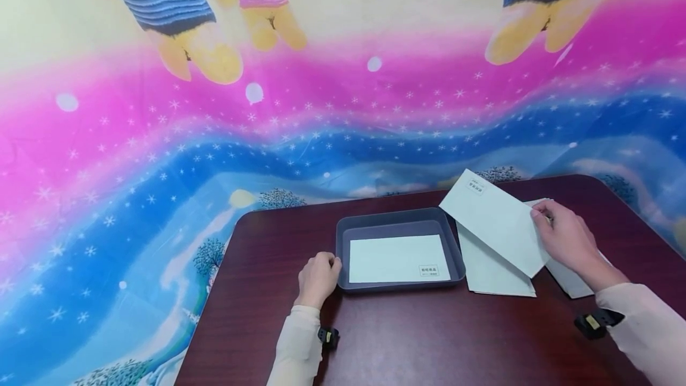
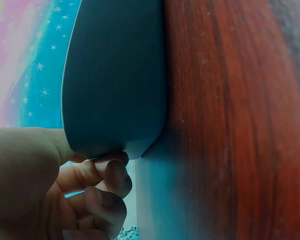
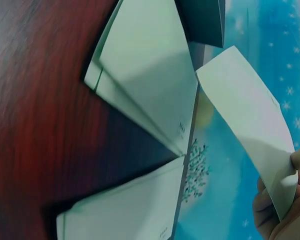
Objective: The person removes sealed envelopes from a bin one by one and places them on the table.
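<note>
My left hand [image 1: 317,279] grips the left side of a dark grey rectangular tray [image 1: 393,225], thumb at the rim and fingers curled at the corner in the left wrist view. Flat inside the tray lies a white envelope [image 1: 396,260] with a small printed box at its lower right. With thumb and fingers my right hand [image 1: 570,237] pinches one end of another white envelope [image 1: 493,219]. That envelope is raised and tilted, its far corner by the tray's right rim in the head view. Its print appears upside down there.
Beneath the raised envelope, a few white envelopes [image 1: 490,270] lie overlapping on the dark red wooden table [image 1: 407,338]. Further right, partly behind the right hand, is another small pile of envelopes [image 1: 570,282]. A colourful printed cloth [image 1: 321,88] hangs behind the table's far edge.
</note>
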Demonstrator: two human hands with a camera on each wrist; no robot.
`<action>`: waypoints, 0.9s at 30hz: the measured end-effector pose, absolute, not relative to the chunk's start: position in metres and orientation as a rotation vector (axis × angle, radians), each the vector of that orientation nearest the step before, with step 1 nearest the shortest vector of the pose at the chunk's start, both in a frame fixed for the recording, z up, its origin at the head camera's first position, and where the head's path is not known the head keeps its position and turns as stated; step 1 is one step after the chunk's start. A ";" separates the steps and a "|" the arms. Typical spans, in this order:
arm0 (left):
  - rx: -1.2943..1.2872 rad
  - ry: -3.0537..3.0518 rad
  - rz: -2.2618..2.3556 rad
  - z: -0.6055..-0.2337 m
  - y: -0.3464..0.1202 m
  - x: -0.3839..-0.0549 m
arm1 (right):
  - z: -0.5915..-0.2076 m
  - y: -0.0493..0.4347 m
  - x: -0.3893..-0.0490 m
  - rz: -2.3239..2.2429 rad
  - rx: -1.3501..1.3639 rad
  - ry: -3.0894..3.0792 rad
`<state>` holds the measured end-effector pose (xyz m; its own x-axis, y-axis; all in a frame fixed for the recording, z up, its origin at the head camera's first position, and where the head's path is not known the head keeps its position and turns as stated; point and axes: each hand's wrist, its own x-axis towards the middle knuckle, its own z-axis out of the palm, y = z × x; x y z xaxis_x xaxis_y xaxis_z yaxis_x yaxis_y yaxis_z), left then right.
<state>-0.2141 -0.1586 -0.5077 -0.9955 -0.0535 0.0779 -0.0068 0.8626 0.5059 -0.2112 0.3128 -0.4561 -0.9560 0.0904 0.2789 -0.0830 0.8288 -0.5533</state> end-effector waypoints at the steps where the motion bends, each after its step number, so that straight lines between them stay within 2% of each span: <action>1: 0.049 -2.944 -0.802 -0.508 -0.159 -0.214 | -0.457 0.316 -0.211 0.844 -0.012 -2.717; 22: 0.061 -2.932 -0.787 -0.507 -0.156 -0.217 | -0.472 0.384 -0.204 0.873 -0.199 -2.800; 27: 0.073 -2.936 -0.784 -0.507 -0.153 -0.219 | -0.475 0.392 -0.206 0.825 -0.318 -2.811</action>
